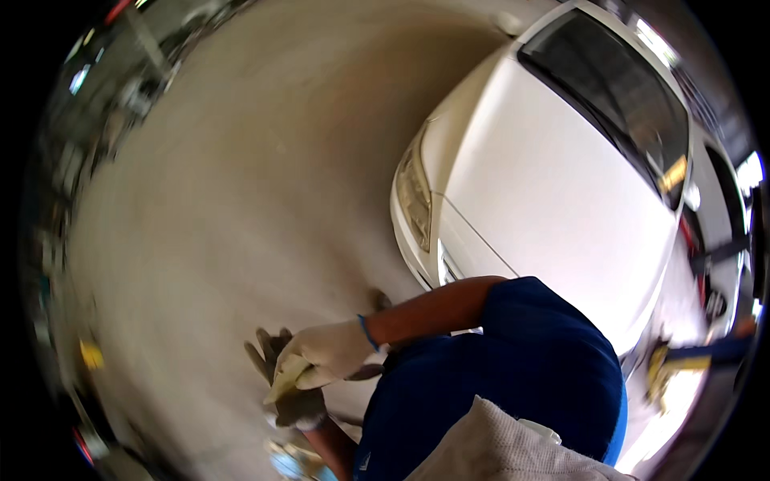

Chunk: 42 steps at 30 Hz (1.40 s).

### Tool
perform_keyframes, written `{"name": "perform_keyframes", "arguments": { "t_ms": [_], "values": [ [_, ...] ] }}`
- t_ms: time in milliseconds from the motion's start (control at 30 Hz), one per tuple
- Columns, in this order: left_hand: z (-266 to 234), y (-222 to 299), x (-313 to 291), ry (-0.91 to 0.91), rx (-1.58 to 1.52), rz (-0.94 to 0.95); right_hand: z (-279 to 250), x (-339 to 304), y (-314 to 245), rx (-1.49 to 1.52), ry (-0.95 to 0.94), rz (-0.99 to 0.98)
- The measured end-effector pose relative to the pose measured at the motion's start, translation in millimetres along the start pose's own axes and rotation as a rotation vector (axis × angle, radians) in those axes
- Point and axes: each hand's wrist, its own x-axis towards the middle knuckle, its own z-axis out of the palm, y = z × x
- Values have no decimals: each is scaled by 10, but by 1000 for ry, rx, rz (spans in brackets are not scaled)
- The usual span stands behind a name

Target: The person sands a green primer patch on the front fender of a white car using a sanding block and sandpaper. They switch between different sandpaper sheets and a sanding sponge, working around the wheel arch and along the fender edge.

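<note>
Both my hands wear pale work gloves with grey on the palm and fingers, and they meet low at the left of the white car. My right hand (pixel 330 351), a blue band at its wrist, reaches across my body. Its fingers close on the glove of my left hand (pixel 301 407), where a pale yellowish fold (pixel 287 380) shows. My left hand's grey fingers stretch out beyond, apart from one another. The right hand partly hides the left palm.
The white car (pixel 545 184) stands close in front and to the right, its bonnet down. Another light car (pixel 726 232) and a blue-and-yellow lift arm (pixel 682 359) are farther right. A blue-and-white object (pixel 298 463) lies low beside me. Blurred clutter lines the left side. Beige cloth (pixel 501 445) covers the lower middle.
</note>
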Motion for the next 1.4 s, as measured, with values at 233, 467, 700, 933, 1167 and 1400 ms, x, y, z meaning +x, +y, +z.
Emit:
{"name": "perform_keyframes", "arguments": {
  "t_ms": [233, 467, 700, 933, 1167, 1400],
  "values": [
    [-26, 186, 1599, -142, 93, 41, -593, 673, 733, -68, 1, -29],
    [-427, 141, 2847, -222, 77, -28, -858, 1565, 1250, -356, 262, 122],
    [-1242, 297, 4107, -355, 43, -39, -1043, 2828, 1940, -565, 191, 566],
    [-1783, 619, 5045, -425, 50, -118, -1137, 3877, 2256, -400, 274, 730],
    [-2196, 810, 5600, -400, 23, -132, -1174, 4534, 2543, -525, 317, 719],
    [-2191, 845, 6025, -344, -10, -142, -1503, 4928, 3193, -550, 360, 558]
  ]
}}
